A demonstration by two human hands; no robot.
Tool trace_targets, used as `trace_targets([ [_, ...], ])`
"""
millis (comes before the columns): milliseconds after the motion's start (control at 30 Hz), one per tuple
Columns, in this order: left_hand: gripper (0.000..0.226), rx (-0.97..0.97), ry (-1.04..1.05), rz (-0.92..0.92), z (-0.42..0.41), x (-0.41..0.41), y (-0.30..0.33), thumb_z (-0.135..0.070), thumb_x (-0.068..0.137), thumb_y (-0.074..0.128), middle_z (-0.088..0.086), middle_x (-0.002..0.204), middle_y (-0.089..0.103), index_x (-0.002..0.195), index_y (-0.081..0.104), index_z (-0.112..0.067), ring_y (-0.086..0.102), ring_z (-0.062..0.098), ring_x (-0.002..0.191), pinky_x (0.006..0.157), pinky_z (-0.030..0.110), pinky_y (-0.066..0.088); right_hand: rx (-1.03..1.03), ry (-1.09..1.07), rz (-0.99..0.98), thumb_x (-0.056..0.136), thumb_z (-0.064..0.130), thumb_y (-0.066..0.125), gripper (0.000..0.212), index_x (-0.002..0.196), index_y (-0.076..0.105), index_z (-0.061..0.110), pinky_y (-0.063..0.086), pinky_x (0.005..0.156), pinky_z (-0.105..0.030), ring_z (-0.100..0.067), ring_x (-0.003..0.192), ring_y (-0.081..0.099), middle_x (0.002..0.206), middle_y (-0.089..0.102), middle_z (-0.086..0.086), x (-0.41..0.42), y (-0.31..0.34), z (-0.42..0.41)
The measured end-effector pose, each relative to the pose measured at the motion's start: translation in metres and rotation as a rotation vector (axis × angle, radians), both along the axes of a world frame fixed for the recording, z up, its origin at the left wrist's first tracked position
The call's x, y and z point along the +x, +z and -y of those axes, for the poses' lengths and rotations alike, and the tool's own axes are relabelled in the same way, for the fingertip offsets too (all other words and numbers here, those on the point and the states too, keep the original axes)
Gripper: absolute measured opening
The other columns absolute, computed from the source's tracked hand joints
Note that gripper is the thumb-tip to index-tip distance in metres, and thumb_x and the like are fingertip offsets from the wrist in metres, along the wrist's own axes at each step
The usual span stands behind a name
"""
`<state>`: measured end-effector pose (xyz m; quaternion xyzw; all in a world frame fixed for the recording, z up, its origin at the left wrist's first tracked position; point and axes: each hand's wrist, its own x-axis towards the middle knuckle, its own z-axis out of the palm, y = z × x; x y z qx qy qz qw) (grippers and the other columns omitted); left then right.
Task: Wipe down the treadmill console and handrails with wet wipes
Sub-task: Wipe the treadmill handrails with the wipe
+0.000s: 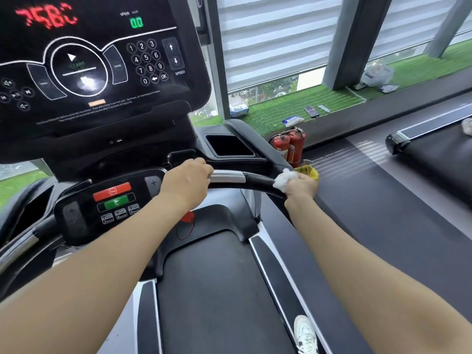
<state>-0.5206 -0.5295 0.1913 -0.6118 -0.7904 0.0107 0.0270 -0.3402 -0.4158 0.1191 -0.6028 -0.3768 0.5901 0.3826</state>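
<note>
The black treadmill console (102, 72) fills the upper left, its display lit with red and green digits. Below it a curved handrail (252, 181) runs right, part chrome, part black foam. My left hand (186, 181) grips the chrome section of that rail beside the small control panel (115, 200). My right hand (301, 186) holds a crumpled white wet wipe (283, 178) wrapped against the black foam part of the rail. The wipe bulges out above my fingers.
Two red fire extinguishers (288, 146) stand just beyond the right rail. A wipes pack (292, 121), a phone (311, 111) and a remote lie on the green turf ledge (281, 108) by the window. Another treadmill (434, 154) stands to the right. A white shoe (305, 333) rests on the side rail.
</note>
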Motion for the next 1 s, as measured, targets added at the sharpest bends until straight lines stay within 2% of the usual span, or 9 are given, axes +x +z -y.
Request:
trace_targets([
  [67,0.025,0.031,-0.001,-0.012,0.0,-0.004,0.002,-0.022,0.098,0.042,-0.004,0.113,0.052,0.115,0.06,-0.021,0.05,0.016,0.105,0.074,0.034,0.05,0.209,-0.017,0.277,0.081,0.015,0.047,0.018,0.078,0.065,0.015,0.046,0.068,-0.031,-0.021,0.067,0.051,0.07,0.055,0.0,-0.003,-0.003,-0.007],
  [133,0.024,0.041,0.013,-0.028,0.002,-0.01,0.003,-0.023,0.098,0.044,-0.004,0.116,0.051,0.116,0.059,-0.02,0.049,0.016,0.107,0.078,0.035,0.051,0.249,0.127,0.429,0.09,0.014,0.046,0.023,0.094,0.068,0.017,0.043,0.077,-0.032,-0.028,0.085,0.056,0.087,0.061,-0.008,-0.006,-0.009,0.0],
  [233,0.027,0.041,0.051,-0.003,0.007,-0.016,0.003,-0.024,0.098,0.044,-0.002,0.119,0.05,0.121,0.058,-0.021,0.047,0.016,0.109,0.081,0.036,0.051,0.266,0.195,0.496,0.096,0.01,0.041,0.033,0.118,0.063,0.02,0.041,0.088,-0.032,-0.031,0.108,0.056,0.114,0.064,-0.011,-0.012,-0.018,0.011],
  [467,0.03,0.045,0.042,0.0,0.013,-0.02,0.002,-0.024,0.099,0.044,-0.002,0.117,0.05,0.127,0.054,-0.022,0.047,0.015,0.107,0.079,0.032,0.051,0.466,0.266,0.568,0.098,0.011,0.038,0.035,0.119,0.063,0.024,0.042,0.082,-0.035,-0.033,0.105,0.057,0.107,0.067,-0.013,-0.047,-0.016,0.022],
  [600,0.03,0.056,0.02,-0.02,0.014,-0.022,0.005,-0.023,0.099,0.044,-0.001,0.117,0.051,0.128,0.054,-0.021,0.048,0.016,0.107,0.08,0.031,0.05,0.54,0.293,0.522,0.097,0.011,0.04,0.037,0.12,0.063,0.027,0.04,0.08,-0.029,-0.03,0.101,0.058,0.104,0.067,-0.013,-0.062,-0.014,0.032],
  [667,0.031,0.061,0.007,-0.061,0.014,-0.023,0.006,-0.024,0.099,0.044,0.0,0.117,0.053,0.128,0.055,-0.022,0.05,0.018,0.107,0.082,0.031,0.048,0.574,0.334,0.515,0.095,0.008,0.04,0.04,0.12,0.063,0.03,0.036,0.071,-0.022,-0.028,0.092,0.06,0.105,0.066,-0.011,-0.071,-0.006,0.042],
  [833,0.026,0.107,0.035,-0.155,0.021,-0.03,0.007,-0.02,0.096,0.045,0.001,0.111,0.058,0.117,0.061,-0.019,0.052,0.022,0.104,0.08,0.03,0.039,0.805,0.535,0.395,0.085,-0.006,0.037,0.05,0.114,0.067,0.022,0.043,0.07,-0.035,-0.024,0.086,0.058,0.094,0.066,-0.003,-0.114,0.032,0.091],
  [1000,0.026,0.171,0.02,-0.066,0.04,-0.046,0.015,-0.022,0.096,0.046,0.002,0.114,0.057,0.113,0.064,-0.015,0.051,0.022,0.105,0.085,0.03,0.037,0.783,0.588,0.371,0.087,-0.004,0.035,0.053,0.115,0.067,0.028,0.046,0.078,-0.037,-0.02,0.087,0.054,0.095,0.067,-0.003,-0.121,0.039,0.102],
])
